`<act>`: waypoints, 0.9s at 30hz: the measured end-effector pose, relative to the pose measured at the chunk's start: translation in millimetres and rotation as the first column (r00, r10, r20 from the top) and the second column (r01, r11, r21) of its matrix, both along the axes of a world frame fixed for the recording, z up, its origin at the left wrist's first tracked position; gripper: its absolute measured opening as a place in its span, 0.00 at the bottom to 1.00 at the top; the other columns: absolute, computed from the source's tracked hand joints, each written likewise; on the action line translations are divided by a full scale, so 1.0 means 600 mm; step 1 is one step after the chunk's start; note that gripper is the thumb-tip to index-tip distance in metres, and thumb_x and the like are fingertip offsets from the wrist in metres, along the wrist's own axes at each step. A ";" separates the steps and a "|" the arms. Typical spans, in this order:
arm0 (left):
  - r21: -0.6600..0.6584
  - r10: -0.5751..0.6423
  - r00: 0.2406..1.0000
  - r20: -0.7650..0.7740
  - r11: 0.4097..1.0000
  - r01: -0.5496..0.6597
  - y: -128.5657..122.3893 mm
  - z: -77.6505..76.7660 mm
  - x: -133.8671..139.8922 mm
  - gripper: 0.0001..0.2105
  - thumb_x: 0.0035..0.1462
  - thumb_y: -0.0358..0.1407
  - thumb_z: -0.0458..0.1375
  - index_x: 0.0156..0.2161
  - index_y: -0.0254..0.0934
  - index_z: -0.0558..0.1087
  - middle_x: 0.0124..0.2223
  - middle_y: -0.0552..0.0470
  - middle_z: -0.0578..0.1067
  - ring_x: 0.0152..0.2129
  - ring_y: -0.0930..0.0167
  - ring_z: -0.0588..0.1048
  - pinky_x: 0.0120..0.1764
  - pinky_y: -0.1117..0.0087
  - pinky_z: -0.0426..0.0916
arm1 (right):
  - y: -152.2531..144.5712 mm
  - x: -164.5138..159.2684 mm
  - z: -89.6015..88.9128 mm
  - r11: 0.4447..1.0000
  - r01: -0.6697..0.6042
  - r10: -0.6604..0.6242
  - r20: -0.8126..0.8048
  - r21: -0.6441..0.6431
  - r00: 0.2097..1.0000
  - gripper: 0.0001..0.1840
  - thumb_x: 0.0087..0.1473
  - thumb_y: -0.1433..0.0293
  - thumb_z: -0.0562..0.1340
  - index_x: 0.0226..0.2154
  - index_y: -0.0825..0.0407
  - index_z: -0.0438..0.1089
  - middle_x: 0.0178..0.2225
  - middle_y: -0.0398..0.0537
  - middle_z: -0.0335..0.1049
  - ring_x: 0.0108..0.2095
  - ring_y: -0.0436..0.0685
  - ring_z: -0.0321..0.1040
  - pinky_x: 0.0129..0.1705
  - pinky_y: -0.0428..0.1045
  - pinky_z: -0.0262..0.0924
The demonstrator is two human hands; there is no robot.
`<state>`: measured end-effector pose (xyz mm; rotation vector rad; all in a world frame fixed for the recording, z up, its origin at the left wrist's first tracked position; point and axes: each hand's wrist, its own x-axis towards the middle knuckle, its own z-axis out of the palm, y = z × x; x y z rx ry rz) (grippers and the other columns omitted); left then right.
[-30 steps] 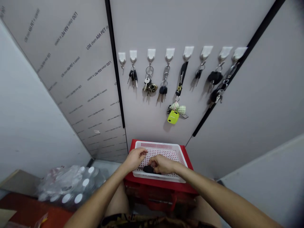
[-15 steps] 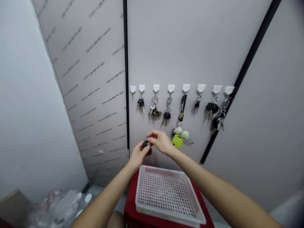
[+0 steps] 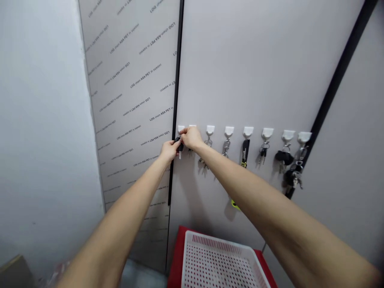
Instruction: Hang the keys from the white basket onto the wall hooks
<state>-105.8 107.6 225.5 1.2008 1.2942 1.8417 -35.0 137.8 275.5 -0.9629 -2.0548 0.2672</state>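
My left hand (image 3: pixel 169 152) is closed on the black heads of a bunch of keys (image 3: pixel 180 147), one metal blade pointing down. My right hand (image 3: pixel 192 137) pinches the top of the same bunch, where its ring is hidden by the fingertips. Both hands are raised to the leftmost white wall hook (image 3: pixel 181 128), right under it. Whether the ring touches the hook I cannot tell. The second hook (image 3: pixel 192 126) and its keys are mostly covered by my right hand.
Further right hang more bunches, among them black-headed keys (image 3: pixel 263 152) and a black strap (image 3: pixel 245 151). My right forearm crosses in front of some. Below, a white perforated basket (image 3: pixel 192 236) stands on a red surface (image 3: pixel 177 256). A black strip (image 3: pixel 177 92) runs down the wall.
Both hands have gone up with the keys, from below the row to the leftmost hook. The camera view has shifted, so the hooks and basket appear lower and further right.
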 end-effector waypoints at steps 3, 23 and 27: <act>-0.092 0.022 1.000 -0.008 0.995 -0.023 0.012 -0.002 -0.004 0.08 0.41 0.36 0.51 0.19 0.32 0.60 0.13 0.58 0.62 0.10 0.81 0.61 0.14 0.80 0.53 | 0.002 -0.011 0.001 0.992 0.062 -0.079 0.169 0.108 0.982 0.12 0.37 0.81 0.51 0.28 0.60 0.66 0.28 0.53 0.67 0.31 0.52 0.63 0.33 0.44 0.56; -0.211 -0.259 0.962 0.091 0.939 0.273 -0.071 -0.265 0.135 0.27 0.36 0.26 0.50 0.46 0.28 0.51 0.12 0.66 0.55 0.09 0.83 0.50 0.14 0.80 0.45 | -0.076 0.295 -0.368 0.620 -0.166 0.322 0.056 -0.767 0.945 0.29 0.37 0.75 0.52 0.46 0.61 0.49 0.10 0.32 0.47 0.10 0.42 0.42 0.11 0.40 0.39; 0.083 -0.475 0.877 0.072 0.879 0.469 -0.088 -0.157 0.202 0.35 0.37 0.25 0.51 0.51 0.38 0.40 0.16 0.64 0.58 0.11 0.83 0.53 0.16 0.80 0.47 | -0.109 0.326 -0.235 0.796 -0.421 0.272 -0.364 -0.435 0.891 0.35 0.39 0.75 0.52 0.50 0.53 0.36 0.13 0.32 0.47 0.13 0.41 0.43 0.14 0.39 0.43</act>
